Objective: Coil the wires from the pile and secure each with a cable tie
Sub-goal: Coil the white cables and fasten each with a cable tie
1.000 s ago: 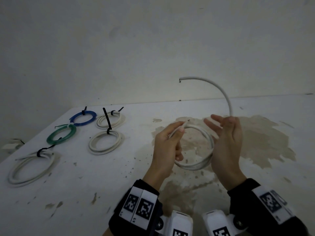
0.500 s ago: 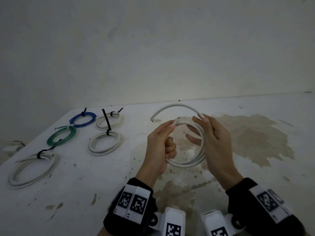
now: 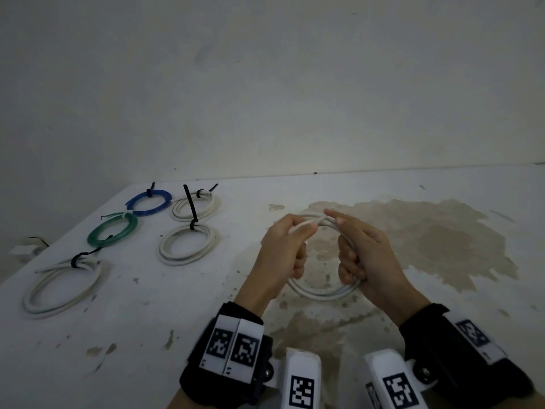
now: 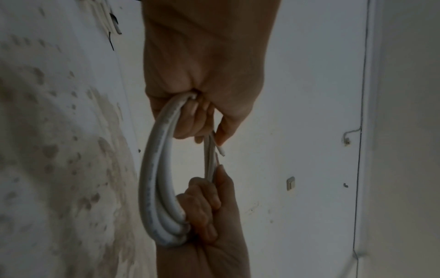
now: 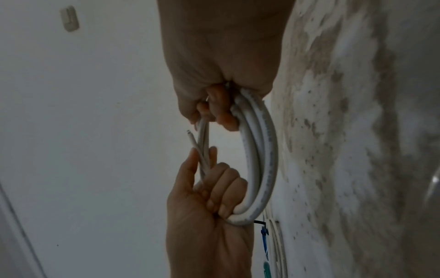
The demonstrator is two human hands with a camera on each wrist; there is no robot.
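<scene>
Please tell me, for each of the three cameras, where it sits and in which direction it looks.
Head: on the head, looking down at the table; both hands, wrist straps show.
Left wrist: along the left hand toward the right hand.
Right wrist: along the right hand toward the left hand.
All share the white wire coil held by both hands.

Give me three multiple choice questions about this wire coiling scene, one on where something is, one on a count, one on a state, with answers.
1. Where does the blue coil lie?
A. far left of the table
B. beside the right hand
C. on the floor

2. How many tied coils lie on the table?
A. three
B. five
C. seven

3. The white coil in the hands is:
A. tied
B. untied, gripped by both hands
C. lying flat

Answers: 1 A, it sits near the far left edge. 2 B, one blue, one green, three white. 3 B, left hand and right hand grip it; no tie shows.
</scene>
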